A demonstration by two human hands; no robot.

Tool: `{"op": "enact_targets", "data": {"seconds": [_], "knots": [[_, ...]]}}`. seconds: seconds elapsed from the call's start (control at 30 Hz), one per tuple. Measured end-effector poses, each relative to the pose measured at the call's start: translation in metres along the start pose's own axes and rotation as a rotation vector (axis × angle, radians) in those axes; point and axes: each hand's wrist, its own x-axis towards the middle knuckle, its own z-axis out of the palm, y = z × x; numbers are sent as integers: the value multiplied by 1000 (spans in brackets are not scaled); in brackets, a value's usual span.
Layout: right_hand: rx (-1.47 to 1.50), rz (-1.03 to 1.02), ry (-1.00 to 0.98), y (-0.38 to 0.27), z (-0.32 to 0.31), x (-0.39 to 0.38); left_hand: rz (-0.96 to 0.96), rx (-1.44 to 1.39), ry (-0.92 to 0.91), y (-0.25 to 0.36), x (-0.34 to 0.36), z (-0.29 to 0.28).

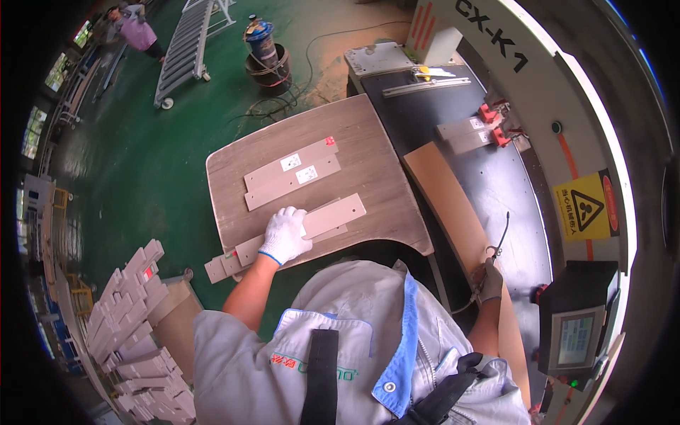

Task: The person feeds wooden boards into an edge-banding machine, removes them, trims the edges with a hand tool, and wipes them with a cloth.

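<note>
My left hand [286, 235], in a white glove, is closed over a light grey-brown board strip [336, 214] with small holes near its end. Other strips [225, 267] lie partly under it and jut past the table's near left edge. Further back on the brown tabletop [283, 168], two similar strips [294, 176] bear white labels, one with a red mark. At the right, my gloved right hand [489, 280] grips an air blow gun [498, 248] with a thin dark nozzle. It is above a long brown board [446, 198] on the black machine bed.
Two labelled strips [464, 134] sit under red clamps [494, 124] on the machine bed. A control screen [577, 338] stands at right. Stacked strips [127, 304] lie at lower left. A bucket [269, 71], a roller conveyor [188, 49] and another person [137, 32] are further back.
</note>
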Motion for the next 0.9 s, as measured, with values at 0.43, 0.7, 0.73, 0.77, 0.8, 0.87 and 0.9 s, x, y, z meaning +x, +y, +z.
{"op": "enact_targets", "data": {"seconds": [0.43,0.7,0.73,0.77,0.8,0.87,0.9], "knots": [[-27,-221,239,0,32,-26,761,69,-134,267,230,68],[-579,-148,281,-26,56,-90,746,-35,-296,384,324,96],[-589,-133,299,-30,68,-101,650,-132,-191,392,349,94],[-620,-143,289,-29,70,-105,527,-76,-61,398,379,97],[-655,-149,273,-28,71,-106,394,-21,68,399,407,103],[-681,-134,285,-29,82,-110,185,223,162,398,446,110],[-703,-122,289,-31,81,-109,181,219,154,397,460,105]]}}
